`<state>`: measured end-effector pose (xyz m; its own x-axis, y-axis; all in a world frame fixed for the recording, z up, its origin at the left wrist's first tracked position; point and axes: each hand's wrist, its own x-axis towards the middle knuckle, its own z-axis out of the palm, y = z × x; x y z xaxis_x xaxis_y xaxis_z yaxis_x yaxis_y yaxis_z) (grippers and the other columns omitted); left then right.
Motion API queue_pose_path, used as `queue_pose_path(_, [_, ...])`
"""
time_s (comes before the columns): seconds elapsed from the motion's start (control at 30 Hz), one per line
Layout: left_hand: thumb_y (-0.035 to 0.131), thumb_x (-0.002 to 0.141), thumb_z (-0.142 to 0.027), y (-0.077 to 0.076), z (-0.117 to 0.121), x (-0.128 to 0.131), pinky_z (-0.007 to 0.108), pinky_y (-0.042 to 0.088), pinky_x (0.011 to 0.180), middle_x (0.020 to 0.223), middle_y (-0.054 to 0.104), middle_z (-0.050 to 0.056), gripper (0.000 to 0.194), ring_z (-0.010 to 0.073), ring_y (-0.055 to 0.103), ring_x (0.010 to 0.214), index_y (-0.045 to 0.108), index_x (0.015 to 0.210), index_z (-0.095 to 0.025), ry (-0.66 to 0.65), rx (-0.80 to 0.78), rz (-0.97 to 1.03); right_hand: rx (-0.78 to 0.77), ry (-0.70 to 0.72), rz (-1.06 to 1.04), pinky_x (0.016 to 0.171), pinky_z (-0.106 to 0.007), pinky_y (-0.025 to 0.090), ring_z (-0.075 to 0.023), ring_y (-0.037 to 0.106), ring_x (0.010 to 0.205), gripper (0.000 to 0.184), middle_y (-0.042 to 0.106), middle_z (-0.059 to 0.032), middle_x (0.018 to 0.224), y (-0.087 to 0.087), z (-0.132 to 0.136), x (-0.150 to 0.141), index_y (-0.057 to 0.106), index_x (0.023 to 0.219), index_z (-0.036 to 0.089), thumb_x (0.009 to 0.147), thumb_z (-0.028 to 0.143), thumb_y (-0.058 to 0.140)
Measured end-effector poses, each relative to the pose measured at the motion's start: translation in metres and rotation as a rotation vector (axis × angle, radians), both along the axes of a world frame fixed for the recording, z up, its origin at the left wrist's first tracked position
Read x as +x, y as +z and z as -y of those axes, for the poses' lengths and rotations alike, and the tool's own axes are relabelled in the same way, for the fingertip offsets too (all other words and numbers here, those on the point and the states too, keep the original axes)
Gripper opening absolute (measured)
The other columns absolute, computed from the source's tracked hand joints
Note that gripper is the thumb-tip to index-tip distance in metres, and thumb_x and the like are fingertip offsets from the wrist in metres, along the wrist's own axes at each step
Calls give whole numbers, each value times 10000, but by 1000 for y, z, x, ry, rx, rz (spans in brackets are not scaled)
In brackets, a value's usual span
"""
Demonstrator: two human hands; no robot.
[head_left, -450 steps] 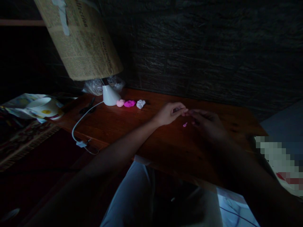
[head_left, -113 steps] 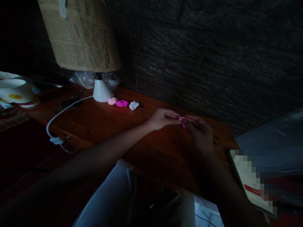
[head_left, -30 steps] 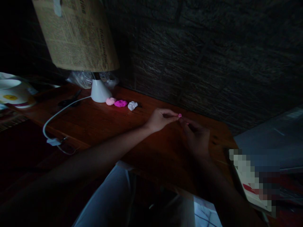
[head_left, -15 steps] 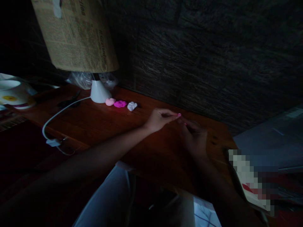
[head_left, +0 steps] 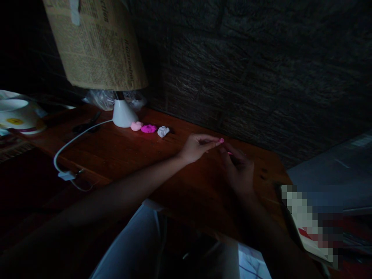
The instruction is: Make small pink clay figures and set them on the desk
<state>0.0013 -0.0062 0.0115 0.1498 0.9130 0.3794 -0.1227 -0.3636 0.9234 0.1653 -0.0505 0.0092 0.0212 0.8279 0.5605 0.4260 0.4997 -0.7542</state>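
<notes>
My left hand (head_left: 195, 148) pinches a small pink piece of modelling clay (head_left: 221, 140) between thumb and fingertips above the table. Close beside it, my right hand (head_left: 240, 168) is closed, thumb against fingers, with another bit of pink clay (head_left: 229, 153) showing in its grip. Shadow hides most of the right palm. To the left, in a row on the table, lie a pale pink lump (head_left: 136, 126), a magenta lump (head_left: 148, 128) and a whitish lump (head_left: 163, 131) that look like the same clay.
A lamp with a newsprint shade (head_left: 99, 50) and white base (head_left: 123, 114) stands at the back left of the wooden table (head_left: 186, 186). Its white cable (head_left: 72, 136) loops over the front edge. A cup (head_left: 17, 116) is far left; a dark brick wall (head_left: 232, 77) rises behind.
The right fingertips have drawn slightly away from the pink piece in my left fingers, so more of it shows. The whole view has shifted a little.
</notes>
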Motion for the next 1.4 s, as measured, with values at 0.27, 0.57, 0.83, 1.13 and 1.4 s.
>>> queue_pose_path(0.27, [785,794,-388,-8,-4,3,222,509,590,954,813,78,276,135,694,752,817,977,-184,16,-15,50,-36,85,41,603,-306,498,-117,547,583,405,708,-15,873,0,3,-5,714,1321,264,935,366,645])
queue_pose_path(0.57, [751,844,-296,-4,2,6,309,587,869,1059,810,86,188,193,756,986,812,976,-176,102,56,86,-223,309,-101,445,-211,424,-77,498,495,730,694,29,825,-2,8,-16,424,1580,283,902,363,681])
queue_pose_path(0.83, [761,839,-348,6,6,1,256,563,666,1093,804,80,241,182,749,905,811,1022,-200,79,40,91,-200,354,-119,437,-219,443,-86,505,491,687,692,32,796,1,12,-17,456,1559,326,906,331,671])
queue_pose_path(1.13, [821,774,-424,23,12,-7,241,534,653,1117,794,107,330,214,738,980,816,1012,-194,-193,10,68,-87,73,-294,462,-231,438,-116,557,546,213,744,-15,779,20,8,1,793,972,247,818,394,797])
queue_pose_path(1.4, [850,736,-436,17,9,-6,261,535,656,1017,804,92,333,193,735,885,812,959,-191,-215,-28,46,-12,127,-225,505,-253,490,-120,597,574,166,752,-6,815,27,9,3,785,960,265,831,370,791])
